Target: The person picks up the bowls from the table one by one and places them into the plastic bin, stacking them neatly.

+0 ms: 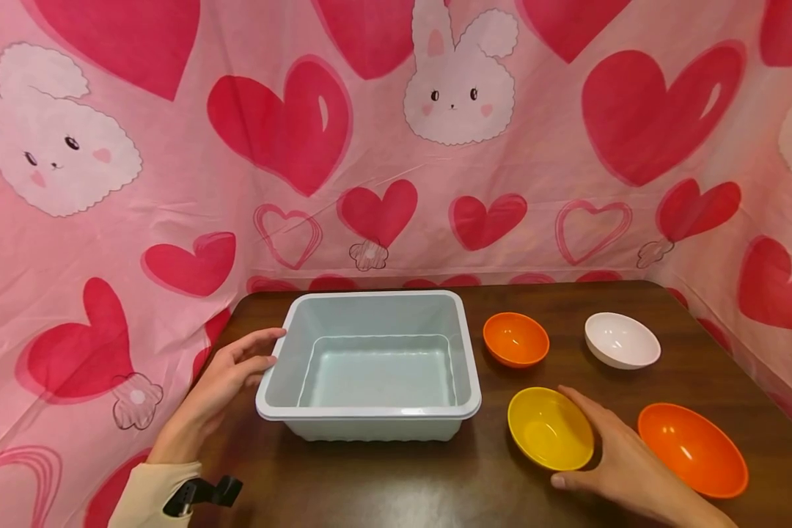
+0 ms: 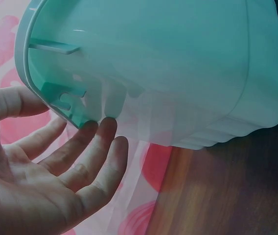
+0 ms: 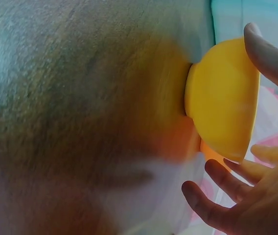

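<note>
Yellow round plastic bowl (image 1: 550, 428) sits nearest on the brown wooden table (image 1: 383, 477), the right hand (image 1: 623, 458) spread open against its rim, while the left hand (image 1: 227, 374), fingers relaxed, touches the pale green rectangular plastic tub (image 1: 372, 363) beyond.
</note>
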A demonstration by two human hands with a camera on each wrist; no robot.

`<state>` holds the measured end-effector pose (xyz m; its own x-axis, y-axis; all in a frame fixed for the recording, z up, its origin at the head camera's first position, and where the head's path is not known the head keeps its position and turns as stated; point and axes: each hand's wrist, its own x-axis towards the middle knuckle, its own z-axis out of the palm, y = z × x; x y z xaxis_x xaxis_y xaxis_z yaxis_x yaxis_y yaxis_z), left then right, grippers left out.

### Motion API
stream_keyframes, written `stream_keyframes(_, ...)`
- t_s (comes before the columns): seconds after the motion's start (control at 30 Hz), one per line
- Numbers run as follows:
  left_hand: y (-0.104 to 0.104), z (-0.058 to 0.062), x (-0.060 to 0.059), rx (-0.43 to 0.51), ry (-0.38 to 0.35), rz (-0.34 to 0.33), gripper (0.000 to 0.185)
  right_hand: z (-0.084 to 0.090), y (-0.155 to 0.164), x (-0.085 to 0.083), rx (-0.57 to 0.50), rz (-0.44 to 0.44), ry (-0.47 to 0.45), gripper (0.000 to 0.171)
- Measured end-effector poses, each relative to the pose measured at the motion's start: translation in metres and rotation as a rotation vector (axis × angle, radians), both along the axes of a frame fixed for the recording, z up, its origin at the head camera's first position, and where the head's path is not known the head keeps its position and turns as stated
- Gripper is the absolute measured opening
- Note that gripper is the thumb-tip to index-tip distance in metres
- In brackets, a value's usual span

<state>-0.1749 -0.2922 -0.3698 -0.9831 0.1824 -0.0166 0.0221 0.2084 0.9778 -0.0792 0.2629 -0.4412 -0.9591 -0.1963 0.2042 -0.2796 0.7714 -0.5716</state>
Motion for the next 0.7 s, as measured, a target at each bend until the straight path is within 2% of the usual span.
stream_keyframes(0.7,-0.0002,0.0002,0.0002,0.016,0.008,-0.001,0.052,-0.0021,-0.0008,-0.0051,-0.041,-0.016,-0.056,0.121)
